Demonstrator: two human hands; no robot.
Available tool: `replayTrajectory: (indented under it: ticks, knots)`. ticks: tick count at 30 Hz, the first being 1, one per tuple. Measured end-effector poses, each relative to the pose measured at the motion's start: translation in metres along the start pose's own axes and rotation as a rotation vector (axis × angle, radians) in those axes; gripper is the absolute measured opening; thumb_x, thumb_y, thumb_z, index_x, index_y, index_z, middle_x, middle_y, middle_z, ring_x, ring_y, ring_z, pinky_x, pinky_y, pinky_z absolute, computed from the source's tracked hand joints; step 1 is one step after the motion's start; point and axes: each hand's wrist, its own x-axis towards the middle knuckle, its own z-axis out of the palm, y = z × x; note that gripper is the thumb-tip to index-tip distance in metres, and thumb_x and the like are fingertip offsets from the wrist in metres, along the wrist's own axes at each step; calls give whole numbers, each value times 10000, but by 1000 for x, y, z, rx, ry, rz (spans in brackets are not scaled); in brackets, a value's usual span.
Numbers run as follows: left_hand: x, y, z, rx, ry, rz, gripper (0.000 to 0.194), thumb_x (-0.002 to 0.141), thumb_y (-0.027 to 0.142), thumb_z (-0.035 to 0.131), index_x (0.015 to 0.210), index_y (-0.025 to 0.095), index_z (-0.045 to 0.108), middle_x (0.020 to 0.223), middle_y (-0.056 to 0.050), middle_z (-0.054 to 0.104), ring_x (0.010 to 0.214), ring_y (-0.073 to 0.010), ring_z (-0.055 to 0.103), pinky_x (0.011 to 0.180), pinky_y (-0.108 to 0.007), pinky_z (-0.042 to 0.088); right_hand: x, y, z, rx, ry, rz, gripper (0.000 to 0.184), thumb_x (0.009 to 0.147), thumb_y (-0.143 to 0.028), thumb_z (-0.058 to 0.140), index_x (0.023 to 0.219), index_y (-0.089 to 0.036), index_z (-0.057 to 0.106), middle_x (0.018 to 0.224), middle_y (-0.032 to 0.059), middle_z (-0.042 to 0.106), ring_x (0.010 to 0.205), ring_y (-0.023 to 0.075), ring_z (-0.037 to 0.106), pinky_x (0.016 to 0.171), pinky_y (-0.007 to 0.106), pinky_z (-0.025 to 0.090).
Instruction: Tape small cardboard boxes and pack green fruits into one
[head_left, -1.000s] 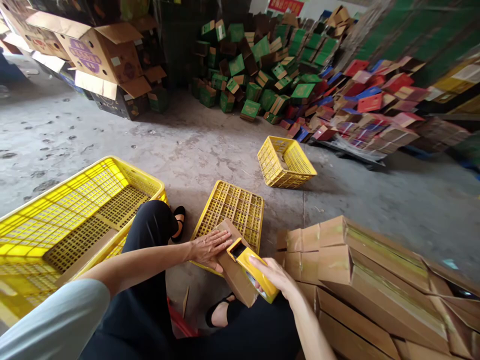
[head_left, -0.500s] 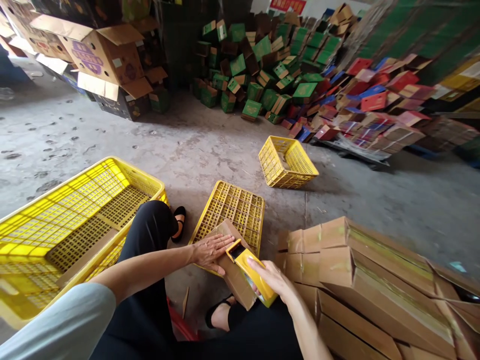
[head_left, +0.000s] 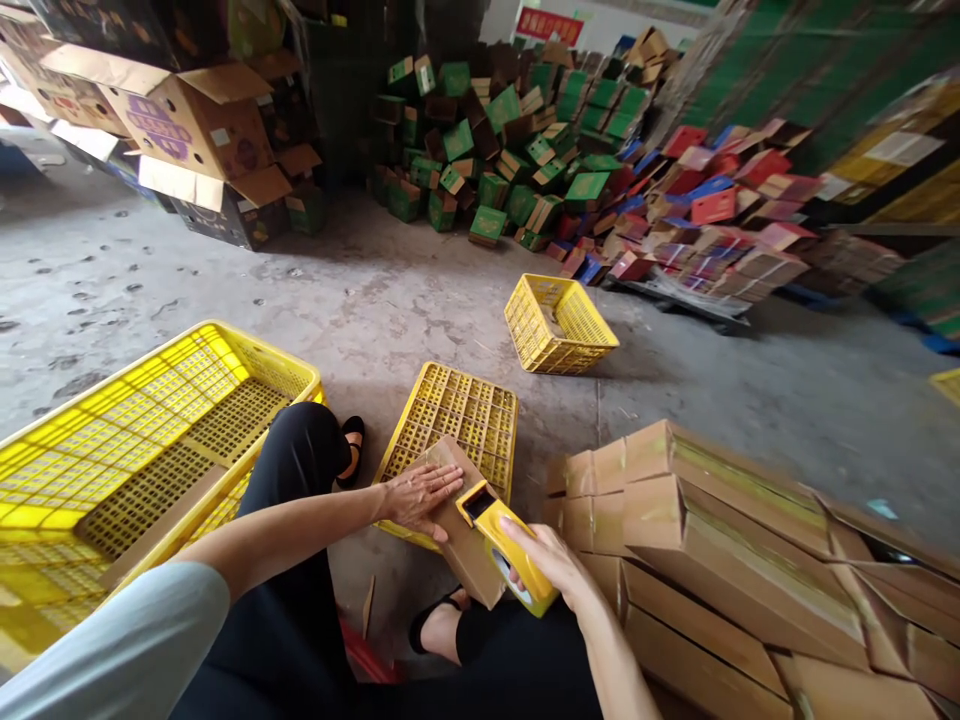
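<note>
A flat brown cardboard box [head_left: 474,562] rests tilted on an upturned yellow plastic crate [head_left: 480,405] between my knees. My left hand [head_left: 421,496] lies flat on the box's upper face, fingers stretched out. A yellow tape dispenser [head_left: 504,530] with a roll of tape in it is gripped by my right hand [head_left: 541,556]. Its front end sits over the box, close to my left fingertips; whether it touches the cardboard I cannot tell. The box's far end is partly covered by my left hand.
A long yellow crate [head_left: 202,430] holding a flat cardboard piece stands at my left. Stacked cardboard boxes [head_left: 742,560] rise close by my right arm. Ahead on the floor is a smaller yellow crate [head_left: 559,325], with a heap of green cartons [head_left: 487,222] beyond it.
The whole view has turned slightly to the right, shifting the surroundings left. Both hands, the box and the tape dispenser keep almost the same arrangement.
</note>
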Motion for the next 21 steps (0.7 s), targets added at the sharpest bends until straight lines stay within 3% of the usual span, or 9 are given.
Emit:
replayTrajectory:
  ticks: [6,12,21]
  knots:
    - [1,11,-1,1,-17,73,1096,975,792,455,1723,115,26,1768,-203,147,1643,-354,182,1338,-516,127,3,0,2,-20,10,15,497,954,-645,610,863,-159,658,600,86,728,512,209,703,484,257,555]
    - [3,6,-7,-18,-47,74,1055,981,795,442,1720,121,109,1757,-205,198,1632,-348,228,1335,-508,150,6,2,2,-13,-38,18,509,972,-655,586,841,-167,645,577,90,719,492,200,683,468,248,540]
    - [2,1,3,-10,-23,86,1056,961,777,517,1706,108,180,1733,-238,252,1619,-373,258,1322,-533,186,-4,15,-7,-29,-40,68,418,956,-614,628,911,-199,617,578,45,724,523,199,705,498,241,544]
